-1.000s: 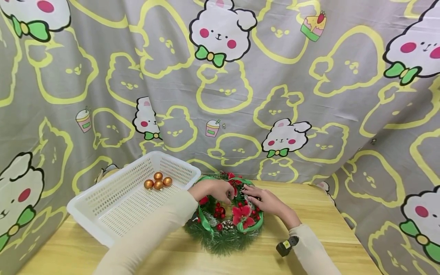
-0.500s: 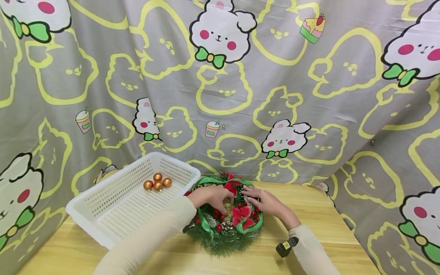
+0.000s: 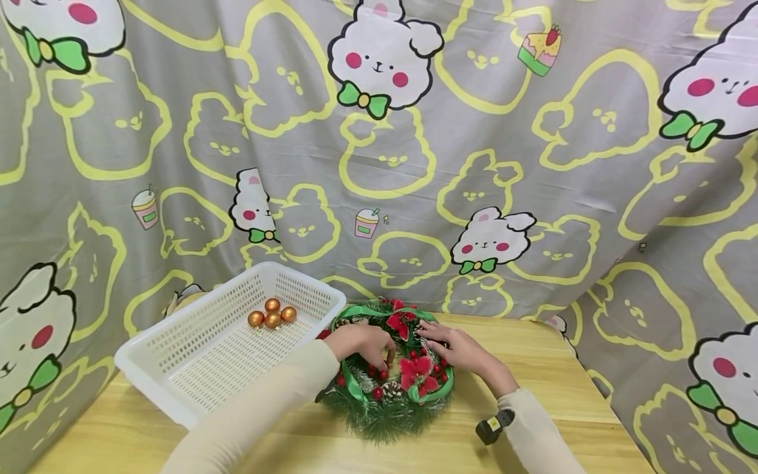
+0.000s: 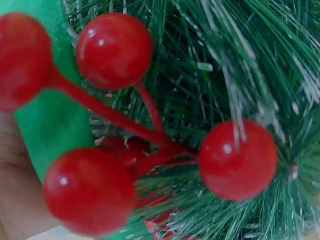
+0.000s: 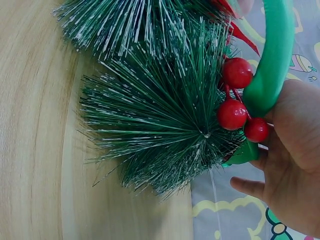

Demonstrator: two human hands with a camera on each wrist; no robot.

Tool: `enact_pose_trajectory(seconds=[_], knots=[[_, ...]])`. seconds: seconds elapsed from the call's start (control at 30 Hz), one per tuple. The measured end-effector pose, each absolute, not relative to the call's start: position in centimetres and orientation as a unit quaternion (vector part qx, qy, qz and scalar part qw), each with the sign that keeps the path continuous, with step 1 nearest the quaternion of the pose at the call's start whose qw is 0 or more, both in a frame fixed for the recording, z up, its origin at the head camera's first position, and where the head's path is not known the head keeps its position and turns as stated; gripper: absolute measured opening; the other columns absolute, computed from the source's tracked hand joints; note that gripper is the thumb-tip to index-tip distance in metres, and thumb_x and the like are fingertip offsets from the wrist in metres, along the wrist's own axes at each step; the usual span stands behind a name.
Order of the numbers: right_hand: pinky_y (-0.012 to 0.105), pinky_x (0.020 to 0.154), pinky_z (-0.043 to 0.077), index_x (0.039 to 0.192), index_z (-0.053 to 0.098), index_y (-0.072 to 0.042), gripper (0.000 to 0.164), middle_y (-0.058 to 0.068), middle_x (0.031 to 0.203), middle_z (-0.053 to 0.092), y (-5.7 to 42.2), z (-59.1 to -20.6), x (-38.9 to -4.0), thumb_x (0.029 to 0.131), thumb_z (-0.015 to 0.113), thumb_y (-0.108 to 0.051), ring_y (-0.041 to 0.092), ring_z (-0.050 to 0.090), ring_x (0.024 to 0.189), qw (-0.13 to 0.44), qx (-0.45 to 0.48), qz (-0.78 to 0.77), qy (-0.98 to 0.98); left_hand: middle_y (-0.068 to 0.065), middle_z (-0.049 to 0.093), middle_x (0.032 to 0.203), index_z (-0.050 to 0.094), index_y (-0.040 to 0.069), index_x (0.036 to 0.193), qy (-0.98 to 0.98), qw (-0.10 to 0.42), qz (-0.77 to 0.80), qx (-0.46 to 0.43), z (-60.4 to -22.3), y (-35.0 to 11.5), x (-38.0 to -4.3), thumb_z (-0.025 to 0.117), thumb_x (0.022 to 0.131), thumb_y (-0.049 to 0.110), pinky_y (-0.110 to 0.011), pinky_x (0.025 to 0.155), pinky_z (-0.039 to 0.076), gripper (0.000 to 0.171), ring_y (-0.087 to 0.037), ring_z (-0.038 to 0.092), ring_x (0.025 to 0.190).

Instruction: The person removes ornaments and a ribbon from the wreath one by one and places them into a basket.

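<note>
A green Christmas wreath (image 3: 379, 421) with pinecones, red poinsettias (image 3: 418, 375), red berries (image 4: 238, 160) and a green ribbon (image 5: 278, 45) lies on the table. My left hand (image 3: 364, 343) reaches over its middle with fingers bent downward. Between the fingertips shows a small brownish-gold piece (image 3: 389, 356), mostly hidden; its kind is unclear. On the wreath's right side rests my right hand (image 3: 460, 345), fingers stretched over the greenery. In the right wrist view its little finger stands free beside the ribbon and berries.
A white perforated plastic basket (image 3: 148, 368) stands to the left, holding several shiny copper-gold balls (image 3: 272, 320). Behind the wooden table (image 3: 568, 388) hangs a grey curtain (image 3: 403, 217) with cartoon animals. A black device (image 3: 490, 428) is strapped at the right wrist.
My left hand has shifted slightly left and lower from the wreath's upper middle, its fingers spreading and then drawing closer together. My right hand keeps its place.
</note>
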State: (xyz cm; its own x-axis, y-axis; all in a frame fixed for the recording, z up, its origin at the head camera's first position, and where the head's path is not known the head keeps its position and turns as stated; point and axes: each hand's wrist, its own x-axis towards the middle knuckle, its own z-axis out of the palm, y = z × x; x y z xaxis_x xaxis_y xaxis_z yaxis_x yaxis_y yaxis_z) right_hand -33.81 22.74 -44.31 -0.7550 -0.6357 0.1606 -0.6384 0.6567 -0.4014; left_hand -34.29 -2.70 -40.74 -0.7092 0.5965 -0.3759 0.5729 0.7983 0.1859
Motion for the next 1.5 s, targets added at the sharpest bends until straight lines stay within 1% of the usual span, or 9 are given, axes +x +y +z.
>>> enact_pose_trajectory(seconds=[0.1, 0.2, 0.33, 0.43, 0.5, 0.8, 1.03, 1.2, 1.5], knots=[[0.058, 0.105, 0.045, 0.145, 0.057, -0.007, 0.04, 0.016, 0.158, 0.044, 22.7, -44.4, -33.8, 0.106, 0.054, -0.019, 0.043, 0.037, 0.147, 0.004, 0.349, 0.22, -0.911, 0.011, 0.072, 0.087, 0.075, 0.033, 0.095, 0.92, 0.217, 0.049, 0.324, -41.0, -2.6, -34.6, 0.074, 0.093, 0.029, -0.057, 0.124, 0.017, 0.004, -0.009, 0.066, 0.097], [0.057, 0.104, 0.046, 0.145, 0.058, -0.008, 0.04, 0.016, 0.158, 0.044, 22.7, -44.4, -33.9, 0.106, 0.054, -0.019, 0.042, 0.038, 0.147, 0.007, 0.35, 0.219, -0.911, 0.015, 0.067, 0.082, 0.075, 0.032, 0.094, 0.913, 0.22, 0.063, 0.337, -41.1, -2.5, -34.8, 0.076, 0.092, 0.025, -0.053, 0.118, 0.029, 0.008, -0.006, 0.063, 0.085], [0.053, 0.099, 0.048, 0.144, 0.058, -0.008, 0.04, 0.015, 0.158, 0.045, 22.7, -44.4, -34.0, 0.106, 0.054, -0.019, 0.041, 0.039, 0.147, 0.01, 0.351, 0.219, -0.91, 0.013, 0.066, 0.083, 0.074, 0.026, 0.095, 0.902, 0.235, 0.098, 0.349, -41.3, -2.3, -34.9, 0.077, 0.09, 0.016, -0.037, 0.088, 0.051, 0.012, -0.007, 0.061, 0.074], [0.046, 0.092, 0.048, 0.144, 0.059, -0.009, 0.04, 0.015, 0.157, 0.045, 22.7, -44.4, -34.0, 0.106, 0.055, -0.019, 0.042, 0.039, 0.146, 0.011, 0.35, 0.217, -0.911, 0.009, 0.065, 0.082, 0.072, 0.022, 0.093, 0.895, 0.247, 0.123, 0.351, -41.3, -2.2, -34.9, 0.078, 0.089, 0.01, -0.028, 0.064, 0.05, 0.014, -0.009, 0.06, 0.068], [0.042, 0.089, 0.046, 0.144, 0.059, -0.009, 0.04, 0.016, 0.157, 0.045, 22.7, -44.4, -34.0, 0.106, 0.054, -0.019, 0.042, 0.04, 0.146, 0.011, 0.35, 0.215, -0.912, 0.008, 0.065, 0.081, 0.072, 0.021, 0.092, 0.892, 0.249, 0.13, 0.353, -41.3, -2.2, -35.0, 0.078, 0.089, 0.008, -0.024, 0.061, 0.047, 0.014, -0.009, 0.06, 0.067], [0.043, 0.087, 0.046, 0.144, 0.059, -0.008, 0.04, 0.016, 0.157, 0.045, 22.8, -44.3, -34.1, 0.106, 0.054, -0.02, 0.042, 0.04, 0.146, 0.011, 0.351, 0.213, -0.912, 0.003, 0.07, 0.082, 0.076, 0.012, 0.098, 0.879, 0.243, 0.139, 0.387, -41.0, -2.3, -35.3, 0.078, 0.09, 0.009, -0.022, 0.062, 0.047, 0.009, -0.006, 0.059, 0.065], [0.05, 0.094, 0.048, 0.144, 0.058, -0.009, 0.04, 0.016, 0.158, 0.045, 22.8, -44.5, -34.1, 0.106, 0.054, -0.02, 0.042, 0.038, 0.147, 0.008, 0.346, 0.214, -0.913, 0.007, 0.066, 0.08, 0.076, 0.011, 0.109, 0.874, 0.25, 0.151, 0.389, -41.0, -2.5, -35.6, 0.076, 0.091, 0.009, -0.021, 0.065, 0.047, 0.018, -0.003, 0.057, 0.066], [0.053, 0.1, 0.048, 0.145, 0.058, -0.009, 0.04, 0.015, 0.158, 0.044, 22.8, -44.5, -34.0, 0.106, 0.054, -0.02, 0.042, 0.038, 0.147, 0.008, 0.346, 0.214, -0.914, 0.006, 0.061, 0.072, 0.075, 0.007, 0.117, 0.869, 0.271, 0.177, 0.373, -41.1, -2.8, -35.9, 0.073, 0.092, 0.007, -0.021, 0.061, 0.04, 0.025, -0.005, 0.047, 0.059], [0.058, 0.107, 0.044, 0.144, 0.058, -0.008, 0.04, 0.016, 0.158, 0.045, 22.8, -44.5, -34.0, 0.106, 0.054, -0.019, 0.042, 0.039, 0.147, 0.008, 0.347, 0.221, -0.911, 0.003, 0.071, 0.093, 0.075, 0.011, 0.106, 0.872, 0.261, 0.195, 0.365, -40.4, -3.2, -36.3, 0.079, 0.089, 0.011, -0.023, 0.071, 0.05, 0.018, -0.005, 0.061, 0.077]])
